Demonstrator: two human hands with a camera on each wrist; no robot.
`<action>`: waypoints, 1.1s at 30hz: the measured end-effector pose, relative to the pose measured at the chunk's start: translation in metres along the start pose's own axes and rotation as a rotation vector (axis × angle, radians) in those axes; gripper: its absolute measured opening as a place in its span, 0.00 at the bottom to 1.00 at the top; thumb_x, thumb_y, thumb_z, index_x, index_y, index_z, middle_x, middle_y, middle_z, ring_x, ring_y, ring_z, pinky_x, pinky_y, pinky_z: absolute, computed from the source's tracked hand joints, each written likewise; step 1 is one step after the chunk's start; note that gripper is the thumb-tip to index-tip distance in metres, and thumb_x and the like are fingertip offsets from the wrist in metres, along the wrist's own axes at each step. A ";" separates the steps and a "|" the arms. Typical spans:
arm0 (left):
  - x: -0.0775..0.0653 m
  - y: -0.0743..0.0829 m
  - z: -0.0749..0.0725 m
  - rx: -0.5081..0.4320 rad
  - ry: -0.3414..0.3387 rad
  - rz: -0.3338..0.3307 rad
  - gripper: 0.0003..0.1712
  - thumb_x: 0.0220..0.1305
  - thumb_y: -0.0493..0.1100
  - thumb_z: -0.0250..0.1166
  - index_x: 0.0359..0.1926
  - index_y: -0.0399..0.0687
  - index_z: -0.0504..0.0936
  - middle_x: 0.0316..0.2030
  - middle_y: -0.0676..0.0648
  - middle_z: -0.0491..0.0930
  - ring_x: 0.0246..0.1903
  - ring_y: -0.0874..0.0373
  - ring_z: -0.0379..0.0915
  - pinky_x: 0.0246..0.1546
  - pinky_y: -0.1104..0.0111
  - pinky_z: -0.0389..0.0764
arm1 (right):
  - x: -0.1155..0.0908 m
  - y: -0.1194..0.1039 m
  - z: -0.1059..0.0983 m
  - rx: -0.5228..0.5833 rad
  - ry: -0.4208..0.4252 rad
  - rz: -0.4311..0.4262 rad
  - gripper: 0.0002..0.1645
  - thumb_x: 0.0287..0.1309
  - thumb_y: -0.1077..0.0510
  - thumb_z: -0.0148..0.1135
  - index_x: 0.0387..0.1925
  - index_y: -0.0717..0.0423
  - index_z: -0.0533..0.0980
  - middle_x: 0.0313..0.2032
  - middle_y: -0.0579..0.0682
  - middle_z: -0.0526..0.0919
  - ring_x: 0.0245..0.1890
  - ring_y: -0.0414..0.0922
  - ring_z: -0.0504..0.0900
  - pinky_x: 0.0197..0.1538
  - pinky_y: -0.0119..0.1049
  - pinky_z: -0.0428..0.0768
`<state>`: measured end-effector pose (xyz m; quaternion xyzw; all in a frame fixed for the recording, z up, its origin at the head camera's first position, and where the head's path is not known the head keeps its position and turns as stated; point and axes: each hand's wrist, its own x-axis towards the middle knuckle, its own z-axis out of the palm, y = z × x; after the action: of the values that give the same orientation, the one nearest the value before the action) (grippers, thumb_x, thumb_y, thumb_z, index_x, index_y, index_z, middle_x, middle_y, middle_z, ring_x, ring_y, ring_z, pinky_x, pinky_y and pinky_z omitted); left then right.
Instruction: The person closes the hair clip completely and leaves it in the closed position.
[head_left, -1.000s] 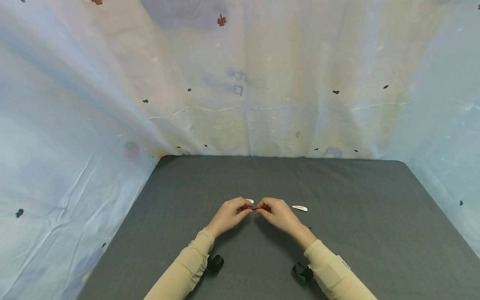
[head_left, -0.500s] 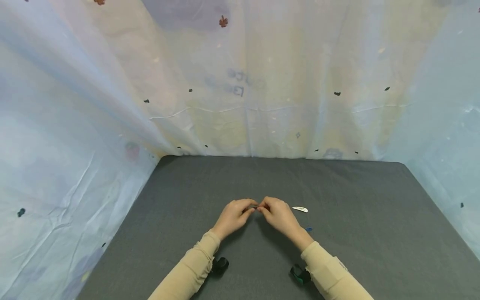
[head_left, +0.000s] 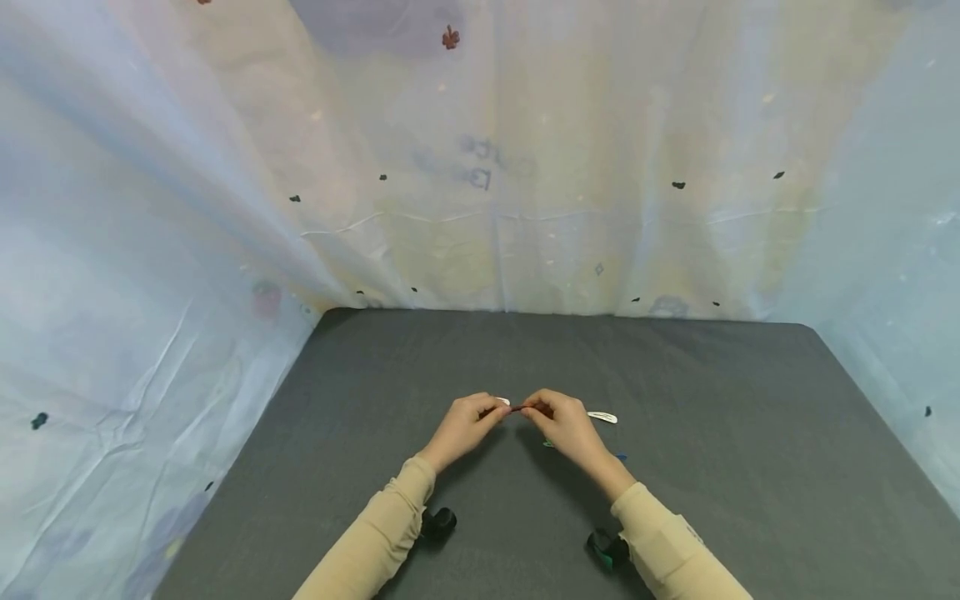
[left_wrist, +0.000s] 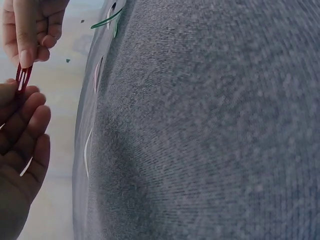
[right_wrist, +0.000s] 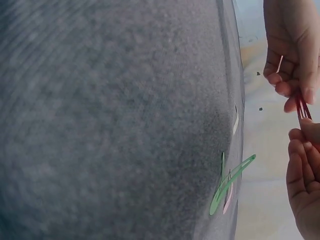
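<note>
A red snap hair clip [left_wrist: 22, 80] spans the small gap between my two hands, above the table. My left hand [head_left: 469, 427] pinches one end between thumb and fingers. The other end is pinched by my right hand [head_left: 564, 425]. In the right wrist view the slotted middle of the red clip [right_wrist: 302, 110] shows between the fingertips, while its ends are covered. Just behind my left fingers lies a white clip [head_left: 503, 402], partly hidden. Another white clip [head_left: 602, 417] lies beyond my right hand.
A green clip [right_wrist: 232, 182], its two parts spread, lies on the grey table [head_left: 697, 433] beside a pink clip [right_wrist: 228, 201]. Under my right wrist a blue clip [head_left: 621, 457] peeks out. A patterned curtain [head_left: 555, 167] rises behind the table.
Both hands keep their pinch on the red hair clip and have shifted slightly. More of the clip shows between them than half a second ago. A green clip has come into view beside my right hand.
</note>
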<state>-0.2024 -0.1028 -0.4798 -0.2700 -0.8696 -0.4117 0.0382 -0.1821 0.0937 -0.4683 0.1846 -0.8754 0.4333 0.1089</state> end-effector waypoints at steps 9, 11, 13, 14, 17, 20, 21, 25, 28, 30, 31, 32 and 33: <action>0.001 -0.003 -0.001 -0.024 -0.063 -0.036 0.12 0.63 0.47 0.60 0.44 0.50 0.84 0.37 0.51 0.82 0.32 0.66 0.75 0.34 0.76 0.76 | -0.001 0.003 -0.001 0.016 -0.064 -0.002 0.05 0.58 0.56 0.62 0.36 0.49 0.81 0.32 0.45 0.85 0.25 0.32 0.77 0.29 0.26 0.76; 0.001 -0.004 -0.001 -0.025 -0.074 -0.023 0.11 0.62 0.46 0.61 0.43 0.50 0.84 0.39 0.50 0.82 0.34 0.65 0.76 0.35 0.75 0.77 | -0.001 0.003 -0.002 0.024 -0.080 -0.002 0.06 0.58 0.57 0.62 0.37 0.50 0.81 0.33 0.46 0.85 0.24 0.32 0.77 0.28 0.26 0.76; 0.001 -0.005 -0.001 -0.028 -0.088 -0.013 0.11 0.61 0.46 0.62 0.43 0.50 0.84 0.40 0.50 0.82 0.34 0.63 0.77 0.35 0.75 0.77 | -0.001 0.004 -0.003 0.025 -0.100 -0.003 0.07 0.58 0.57 0.62 0.38 0.51 0.81 0.34 0.46 0.85 0.24 0.32 0.77 0.28 0.26 0.76; 0.001 -0.005 -0.002 -0.026 -0.092 -0.007 0.11 0.61 0.45 0.62 0.43 0.51 0.84 0.41 0.50 0.82 0.35 0.63 0.77 0.36 0.75 0.77 | 0.000 0.004 -0.003 0.023 -0.112 -0.005 0.07 0.58 0.57 0.62 0.39 0.52 0.81 0.34 0.46 0.84 0.24 0.32 0.76 0.28 0.26 0.76; 0.001 -0.006 -0.002 0.012 -0.099 0.017 0.10 0.61 0.44 0.63 0.43 0.51 0.84 0.41 0.50 0.83 0.36 0.62 0.78 0.37 0.74 0.77 | -0.001 0.005 -0.005 0.005 -0.139 -0.007 0.09 0.58 0.57 0.62 0.41 0.54 0.80 0.35 0.47 0.84 0.25 0.33 0.77 0.28 0.26 0.76; 0.001 -0.008 -0.003 0.129 -0.097 0.057 0.08 0.59 0.45 0.64 0.41 0.54 0.85 0.38 0.53 0.84 0.35 0.64 0.77 0.36 0.72 0.77 | -0.002 0.007 -0.009 -0.020 -0.146 0.002 0.11 0.57 0.57 0.63 0.41 0.56 0.80 0.35 0.47 0.84 0.28 0.35 0.78 0.31 0.26 0.77; 0.001 -0.009 -0.003 0.180 -0.094 0.073 0.08 0.59 0.45 0.65 0.40 0.55 0.85 0.36 0.54 0.84 0.34 0.64 0.77 0.36 0.72 0.76 | -0.003 0.008 -0.010 -0.025 -0.144 0.004 0.11 0.56 0.57 0.63 0.41 0.56 0.80 0.35 0.47 0.84 0.29 0.35 0.79 0.32 0.27 0.77; 0.000 -0.016 -0.004 0.395 -0.087 0.107 0.08 0.57 0.49 0.65 0.38 0.58 0.86 0.33 0.57 0.84 0.31 0.65 0.76 0.36 0.69 0.75 | -0.006 0.014 -0.018 -0.044 -0.143 0.009 0.12 0.56 0.57 0.64 0.42 0.57 0.80 0.37 0.47 0.84 0.31 0.37 0.80 0.35 0.28 0.78; -0.001 -0.023 -0.005 0.484 -0.095 0.101 0.08 0.57 0.50 0.66 0.38 0.59 0.86 0.33 0.59 0.84 0.31 0.65 0.77 0.37 0.68 0.75 | -0.010 0.020 -0.025 -0.073 -0.165 0.012 0.11 0.55 0.57 0.64 0.40 0.56 0.80 0.35 0.46 0.84 0.32 0.36 0.79 0.36 0.29 0.77; -0.002 -0.026 -0.006 0.510 -0.100 0.088 0.08 0.56 0.50 0.66 0.37 0.60 0.86 0.32 0.59 0.84 0.31 0.65 0.77 0.36 0.68 0.75 | -0.012 0.025 -0.030 -0.090 -0.190 0.016 0.09 0.55 0.57 0.64 0.38 0.56 0.80 0.34 0.45 0.83 0.32 0.36 0.78 0.36 0.29 0.77; -0.003 -0.027 -0.006 0.517 -0.100 0.079 0.08 0.56 0.50 0.66 0.37 0.60 0.87 0.32 0.59 0.83 0.31 0.64 0.76 0.36 0.68 0.74 | -0.014 0.026 -0.032 -0.101 -0.202 0.019 0.09 0.56 0.57 0.64 0.38 0.55 0.80 0.34 0.44 0.83 0.32 0.36 0.78 0.36 0.29 0.77; -0.003 -0.027 -0.006 0.523 -0.101 0.072 0.07 0.56 0.50 0.66 0.37 0.61 0.87 0.31 0.59 0.83 0.30 0.64 0.76 0.35 0.68 0.74 | -0.016 0.028 -0.035 -0.112 -0.215 0.020 0.08 0.56 0.57 0.64 0.37 0.55 0.80 0.33 0.44 0.83 0.33 0.36 0.78 0.36 0.30 0.77; -0.004 -0.027 -0.007 0.529 -0.102 0.066 0.07 0.55 0.50 0.67 0.36 0.61 0.87 0.31 0.59 0.83 0.29 0.64 0.75 0.34 0.68 0.73 | -0.017 0.030 -0.037 -0.121 -0.226 0.021 0.08 0.56 0.57 0.64 0.37 0.55 0.80 0.33 0.44 0.82 0.33 0.37 0.79 0.36 0.30 0.77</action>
<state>-0.2140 -0.1235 -0.4955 -0.2990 -0.9384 -0.1549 0.0770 -0.1780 0.1435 -0.4738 0.2161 -0.9085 0.3573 0.0158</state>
